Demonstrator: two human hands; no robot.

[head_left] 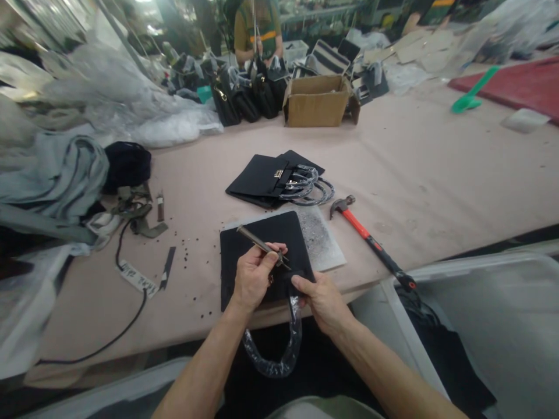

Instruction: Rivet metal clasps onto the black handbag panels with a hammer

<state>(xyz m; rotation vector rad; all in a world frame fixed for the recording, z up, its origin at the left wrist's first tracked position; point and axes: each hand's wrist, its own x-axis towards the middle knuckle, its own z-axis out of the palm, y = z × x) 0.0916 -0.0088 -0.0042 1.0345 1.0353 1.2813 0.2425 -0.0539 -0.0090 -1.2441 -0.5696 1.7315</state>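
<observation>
My left hand (pixel 254 274) is closed round a slim metal punch (pixel 253 237), slanted with its narrow end down towards the black bag panel (pixel 266 230). Whether the tip touches the panel, I cannot tell. With thumb on top, my right hand (pixel 323 299) pinches the panel's near right edge beside the handle mount. A plastic-wrapped handle (pixel 279 366) hangs from this panel over the table's front edge. Underneath lies a pale, scuffed board (pixel 325 238), partly covered. To the right rests a claw hammer (pixel 367 235) with a red and black grip.
Behind the board lie stacked black bag panels (pixel 257 177) with wrapped handles. A cardboard box (pixel 314 102) and black handbags (pixel 225 96) stand farther back, near another person (pixel 257 35). A cord with a paper tag (pixel 138 279) lies left; a plastic bin (pixel 489 302) stands right.
</observation>
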